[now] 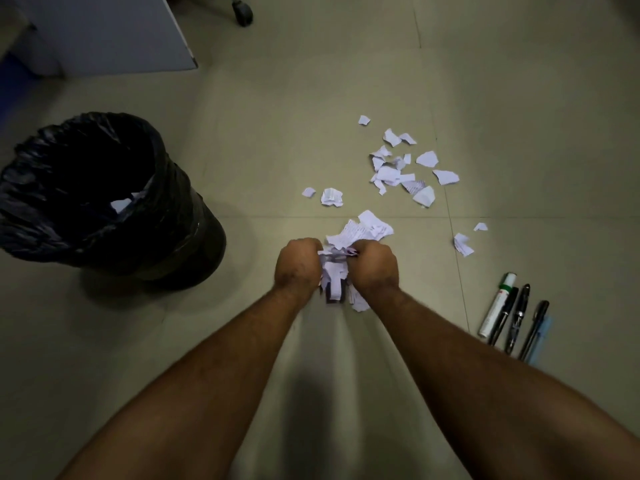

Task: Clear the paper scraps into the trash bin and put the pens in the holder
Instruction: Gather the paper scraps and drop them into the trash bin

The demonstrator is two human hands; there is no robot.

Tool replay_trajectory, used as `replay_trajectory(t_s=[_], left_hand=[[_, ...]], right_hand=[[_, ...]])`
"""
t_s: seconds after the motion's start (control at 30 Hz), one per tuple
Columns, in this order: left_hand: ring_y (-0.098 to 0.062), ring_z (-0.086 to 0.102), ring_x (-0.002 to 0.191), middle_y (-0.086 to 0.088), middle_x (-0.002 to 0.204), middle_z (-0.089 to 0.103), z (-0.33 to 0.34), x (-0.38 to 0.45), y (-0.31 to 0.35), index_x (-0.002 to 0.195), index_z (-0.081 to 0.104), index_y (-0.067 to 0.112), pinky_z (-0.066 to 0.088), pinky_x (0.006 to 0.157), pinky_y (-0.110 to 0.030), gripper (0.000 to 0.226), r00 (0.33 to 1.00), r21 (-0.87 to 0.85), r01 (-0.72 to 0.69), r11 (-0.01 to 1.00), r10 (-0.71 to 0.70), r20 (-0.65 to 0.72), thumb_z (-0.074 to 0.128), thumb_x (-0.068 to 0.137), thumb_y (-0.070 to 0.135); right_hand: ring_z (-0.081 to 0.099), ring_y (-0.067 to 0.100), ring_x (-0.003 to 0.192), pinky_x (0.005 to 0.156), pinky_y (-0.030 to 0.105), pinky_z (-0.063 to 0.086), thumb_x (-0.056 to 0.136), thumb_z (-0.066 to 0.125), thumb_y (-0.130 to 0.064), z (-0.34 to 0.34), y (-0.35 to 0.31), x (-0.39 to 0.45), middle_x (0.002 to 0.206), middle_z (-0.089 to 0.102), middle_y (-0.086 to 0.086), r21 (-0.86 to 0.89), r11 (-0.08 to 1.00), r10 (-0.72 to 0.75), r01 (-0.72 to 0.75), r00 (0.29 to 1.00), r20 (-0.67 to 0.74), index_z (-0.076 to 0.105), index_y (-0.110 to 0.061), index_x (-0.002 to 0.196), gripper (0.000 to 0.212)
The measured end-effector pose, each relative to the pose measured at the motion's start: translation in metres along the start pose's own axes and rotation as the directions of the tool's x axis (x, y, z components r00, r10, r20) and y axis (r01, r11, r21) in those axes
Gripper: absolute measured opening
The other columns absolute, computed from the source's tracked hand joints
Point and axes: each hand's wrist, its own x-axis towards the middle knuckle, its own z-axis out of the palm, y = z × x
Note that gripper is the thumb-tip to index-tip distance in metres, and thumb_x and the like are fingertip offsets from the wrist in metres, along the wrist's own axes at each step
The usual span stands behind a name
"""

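Observation:
My left hand (298, 265) and my right hand (374, 268) are curled side by side around a bunch of white paper scraps (335, 275) just above the tiled floor. More torn scraps (398, 169) lie scattered farther out to the right. A black-lined trash bin (86, 199) stands to the left, with a few white scraps inside. Several pens and a white marker (512, 317) lie side by side on the floor at the right. No pen holder is in view.
A grey cabinet or desk panel (114, 32) stands at the far left, and a chair caster (242, 12) is beyond it. Single scraps (464, 244) lie near the pens. Floor tiles run between the bin and my hands.

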Motion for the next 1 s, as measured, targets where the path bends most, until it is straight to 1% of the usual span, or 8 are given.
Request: replay_trajectory(t_s=[0.13,0.3,0.37,0.47,0.6,0.73,0.87,1.0], left_hand=[[-0.035,0.067,0.085,-0.015,0.090,0.071,-0.048,0.006,0.005,0.081,0.070,0.009,0.044,0.064,-0.026,0.017,0.984,-0.212,0.162,0.964,-0.173,-0.035,0.055,0.079,0.001],[-0.036,0.067,0.084,-0.017,0.087,0.071,-0.129,0.008,0.005,0.081,0.072,0.007,0.044,0.065,-0.027,0.009,0.972,-0.353,0.149,0.924,-0.202,-0.118,0.063,0.080,0.007],[-0.035,0.067,0.084,-0.016,0.087,0.071,-0.163,0.007,0.000,0.082,0.073,0.010,0.043,0.064,-0.027,0.009,0.964,-0.366,0.148,0.919,-0.217,-0.155,0.064,0.080,0.007],[-0.034,0.067,0.082,-0.014,0.084,0.071,-0.219,0.001,-0.014,0.078,0.070,0.013,0.042,0.063,-0.026,0.008,0.951,-0.360,0.121,0.925,-0.212,-0.224,0.064,0.081,0.009],[-0.034,0.067,0.090,-0.015,0.092,0.072,-0.277,-0.013,-0.052,0.091,0.074,0.011,0.044,0.067,-0.027,0.009,0.902,-0.344,0.159,0.925,-0.278,-0.330,0.067,0.085,0.013],[-0.035,0.067,0.090,-0.018,0.094,0.071,-0.301,-0.014,-0.108,0.088,0.072,0.008,0.040,0.066,-0.027,0.009,0.833,-0.363,0.235,0.902,-0.379,-0.403,0.065,0.086,0.014],[-0.035,0.067,0.096,-0.019,0.103,0.071,-0.296,-0.014,-0.148,0.104,0.073,0.006,0.052,0.075,-0.034,0.019,0.773,-0.353,0.355,0.865,-0.485,-0.410,0.064,0.088,0.009],[-0.034,0.068,0.088,-0.017,0.092,0.072,-0.279,-0.016,-0.173,0.092,0.074,0.011,0.049,0.067,-0.031,0.009,0.782,-0.417,0.329,0.847,-0.492,-0.383,0.067,0.087,0.014]], right_hand=[[0.065,0.036,0.101,0.079,0.028,0.047,0.089,0.058,-0.014,-0.027,-0.032,0.000,0.105,0.072,0.016,0.199,0.952,0.248,-0.233,0.967,-0.057,0.075,-0.012,0.102,0.021],[0.047,0.028,0.069,0.060,0.025,0.032,0.086,0.056,-0.009,-0.068,-0.107,0.001,0.062,0.050,0.007,0.345,0.925,0.200,-0.159,0.976,-0.086,0.058,-0.012,0.070,0.016],[0.044,0.028,0.065,0.053,0.028,0.031,0.083,0.056,-0.009,-0.081,-0.137,0.000,0.058,0.047,0.006,0.401,0.907,0.185,-0.127,0.977,-0.108,0.052,-0.011,0.063,0.020],[0.059,0.034,0.065,0.058,0.028,0.044,0.079,0.055,-0.010,-0.095,-0.187,-0.003,0.061,0.059,0.007,0.458,0.887,0.134,-0.059,0.982,-0.132,0.049,-0.014,0.055,0.025],[0.058,0.033,0.070,0.062,0.025,0.041,0.082,0.057,-0.011,-0.096,-0.252,-0.013,0.069,0.062,0.009,0.446,0.893,-0.005,0.064,0.991,-0.133,0.067,-0.014,0.073,0.015],[0.053,0.030,0.069,0.063,0.024,0.036,0.084,0.060,-0.013,-0.070,-0.309,-0.026,0.072,0.063,0.013,0.421,0.890,-0.150,0.173,0.985,-0.088,0.072,-0.009,0.083,0.013],[0.065,0.037,0.088,0.072,0.029,0.047,0.085,0.061,-0.015,-0.037,-0.346,-0.036,0.095,0.073,0.017,0.323,0.912,-0.263,0.255,0.965,-0.017,0.075,-0.011,0.096,0.018],[0.066,0.034,0.101,0.078,0.030,0.049,0.089,0.058,-0.012,-0.014,-0.358,-0.042,0.107,0.072,0.014,0.187,0.929,-0.337,0.319,0.938,0.074,0.073,-0.015,0.108,0.024]])
